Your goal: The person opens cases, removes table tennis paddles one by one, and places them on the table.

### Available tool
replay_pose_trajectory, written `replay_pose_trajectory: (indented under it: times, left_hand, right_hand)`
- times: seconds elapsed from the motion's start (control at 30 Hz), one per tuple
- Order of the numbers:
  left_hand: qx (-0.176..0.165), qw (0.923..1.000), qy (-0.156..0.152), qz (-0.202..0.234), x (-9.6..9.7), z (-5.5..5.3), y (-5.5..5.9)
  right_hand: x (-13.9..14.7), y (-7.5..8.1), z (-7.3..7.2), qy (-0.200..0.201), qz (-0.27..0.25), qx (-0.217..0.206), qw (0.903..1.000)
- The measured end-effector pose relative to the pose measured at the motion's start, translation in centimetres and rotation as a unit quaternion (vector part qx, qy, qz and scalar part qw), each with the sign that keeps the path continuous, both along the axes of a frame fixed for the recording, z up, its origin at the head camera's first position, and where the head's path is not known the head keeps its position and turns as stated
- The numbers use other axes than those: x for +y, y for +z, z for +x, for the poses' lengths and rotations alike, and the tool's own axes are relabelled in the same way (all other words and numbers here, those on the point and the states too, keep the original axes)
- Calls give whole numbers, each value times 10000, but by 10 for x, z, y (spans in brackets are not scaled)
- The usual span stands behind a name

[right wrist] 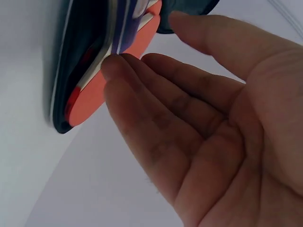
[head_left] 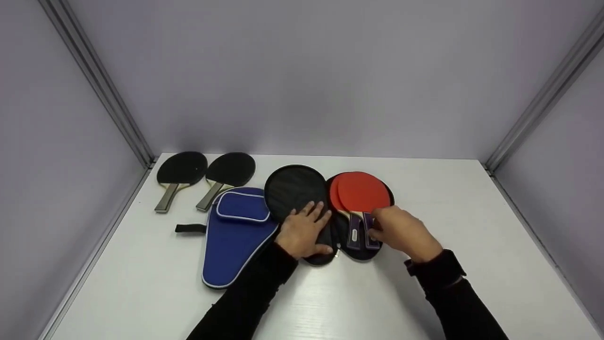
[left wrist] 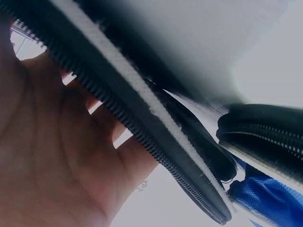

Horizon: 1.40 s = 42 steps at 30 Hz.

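Observation:
A black zip case lies unfolded, its left half (head_left: 291,186) beside its right half (head_left: 363,255). My left hand (head_left: 303,234) rests with spread fingers on the left half; the zipper edge (left wrist: 109,101) runs past that palm in the left wrist view. Two red table tennis paddles overlap on the right half, the front paddle (head_left: 364,191) partly covering the rear paddle (head_left: 333,194). Their dark purple handles point toward me. My right hand (head_left: 405,231) is at the right-hand handle (head_left: 371,242), fingertips by its side; the right wrist view shows the thumb apart from the fingers.
A blue paddle case (head_left: 236,243) with white piping and a black strap (head_left: 190,228) lies left of the black case. Behind it are two black paddles, one at far left (head_left: 183,167) and another beside it (head_left: 232,168). Grey walls enclose the white table (head_left: 453,203).

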State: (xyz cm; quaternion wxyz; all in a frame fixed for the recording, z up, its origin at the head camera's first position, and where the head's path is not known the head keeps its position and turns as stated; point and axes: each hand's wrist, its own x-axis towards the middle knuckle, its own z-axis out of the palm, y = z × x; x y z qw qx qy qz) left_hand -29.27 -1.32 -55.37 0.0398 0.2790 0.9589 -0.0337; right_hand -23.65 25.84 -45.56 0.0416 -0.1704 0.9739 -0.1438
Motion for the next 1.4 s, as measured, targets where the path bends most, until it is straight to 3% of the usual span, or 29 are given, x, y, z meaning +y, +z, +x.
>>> replay_pose_trajectory:
  times: [0.23, 0.53, 0.7, 0.83, 1.0, 1.1, 1.27, 1.4]
  left_hand:
    - [159, 9998, -39, -62, 1, 9, 14]
    - [124, 9998, -111, -97, 1, 5, 10]
    - [70, 9999, -97, 122, 0, 11, 16]
    - [124, 9998, -91, -147, 1, 21, 33]
    - [147, 9992, -88, -362, 1, 26, 43]
    - [166, 9993, -112, -313, 1, 20, 32]
    - [246, 9994, -247, -18, -3, -5, -10]
    - [333, 9991, -273, 10, -3, -4, -11]
  right_hand:
    - [-16, -11, 12, 66, 454, 140, 9988]
    - [-22, -25, 9, -39, 883, 288, 9957]
    - [-20, -20, 9, 13, 904, 421, 9950]
    - [-15, -11, 11, -26, 740, 566, 9956]
    - [-7, 0, 14, 1, 507, 1118, 9924]
    - [-1, 4, 13, 27, 334, 1623, 9862]
    - [7, 8, 8, -131, 93, 2299, 9731]
    - [13, 13, 1, -577, -77, 2182, 9742]
